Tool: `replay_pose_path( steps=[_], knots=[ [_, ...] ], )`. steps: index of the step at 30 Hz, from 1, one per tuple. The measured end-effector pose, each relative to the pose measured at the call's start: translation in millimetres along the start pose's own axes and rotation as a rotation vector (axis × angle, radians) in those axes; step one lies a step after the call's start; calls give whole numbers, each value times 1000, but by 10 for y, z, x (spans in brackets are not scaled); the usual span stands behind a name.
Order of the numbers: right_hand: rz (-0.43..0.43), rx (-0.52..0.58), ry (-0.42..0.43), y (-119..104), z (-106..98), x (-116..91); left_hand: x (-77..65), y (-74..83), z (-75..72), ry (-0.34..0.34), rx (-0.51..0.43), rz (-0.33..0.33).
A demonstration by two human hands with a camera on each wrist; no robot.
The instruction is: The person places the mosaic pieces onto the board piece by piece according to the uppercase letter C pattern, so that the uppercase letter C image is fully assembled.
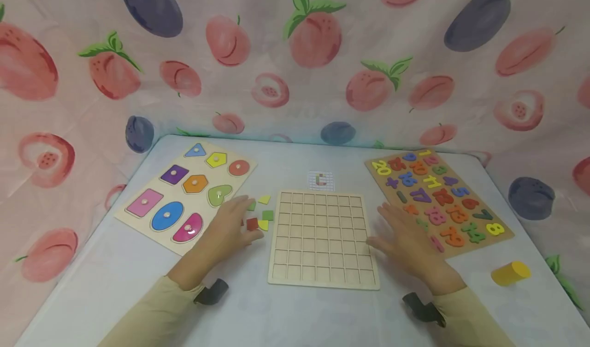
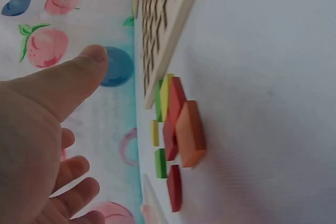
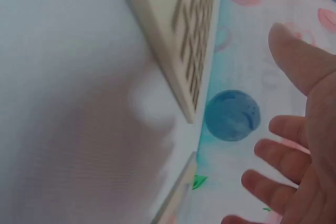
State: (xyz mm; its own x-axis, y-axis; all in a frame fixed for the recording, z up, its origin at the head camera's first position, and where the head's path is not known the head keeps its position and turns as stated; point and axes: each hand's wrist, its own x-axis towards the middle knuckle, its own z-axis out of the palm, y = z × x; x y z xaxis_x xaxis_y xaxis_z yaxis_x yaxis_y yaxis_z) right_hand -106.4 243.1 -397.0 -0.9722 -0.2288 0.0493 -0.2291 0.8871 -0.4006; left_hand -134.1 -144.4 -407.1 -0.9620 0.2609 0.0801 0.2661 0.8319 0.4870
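Note:
My left hand (image 1: 227, 230) hovers over a small group of coloured pieces left of the wooden grid board (image 1: 322, 237), its fingers spread and nothing between them. Among the pieces are a green square (image 1: 268, 215), a red piece (image 1: 252, 224) and a yellow piece (image 1: 264, 199). The left wrist view also shows an orange block (image 2: 190, 135) in that group; the hand partly hides the group in the head view. My right hand (image 1: 407, 242), fingers loosely extended, holds nothing and is by the board's right edge. The grid's cells hold no pieces.
Behind the grid lies a small card (image 1: 321, 181) with a coloured C-shaped pattern. A knobbed shape puzzle (image 1: 177, 183) lies to the left, and a number puzzle (image 1: 433, 170) to the right. Near the right edge lies a yellow cylinder (image 1: 510, 273). A fruit-print cloth (image 1: 276, 44) hangs behind the table.

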Motion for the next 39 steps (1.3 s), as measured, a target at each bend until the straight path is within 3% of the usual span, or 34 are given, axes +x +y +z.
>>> replay_pose_path(
  steps=[5, 12, 19, 28, 34, 39],
  knots=[
    [16, 56, -34, 51, 79, 21, 33, -29, 92, 1, -6, -20],
    [51, 44, -67, 60, 143, 41, 71, -71, 172, 25, 8, -3],
    [92, 80, -113, 83, 216, 58, 117, -94, 253, -10, 18, -19],
    [102, 103, -168, 57, 212, 58, 145, -92, 318, -30, -15, -45],
    [98, 86, -171, 46, 229, 64, 157, -55, 311, -50, -23, -76],
    [112, 77, -172, 33, 235, 76, 181, -33, 312, -60, -19, -66]
  ],
)
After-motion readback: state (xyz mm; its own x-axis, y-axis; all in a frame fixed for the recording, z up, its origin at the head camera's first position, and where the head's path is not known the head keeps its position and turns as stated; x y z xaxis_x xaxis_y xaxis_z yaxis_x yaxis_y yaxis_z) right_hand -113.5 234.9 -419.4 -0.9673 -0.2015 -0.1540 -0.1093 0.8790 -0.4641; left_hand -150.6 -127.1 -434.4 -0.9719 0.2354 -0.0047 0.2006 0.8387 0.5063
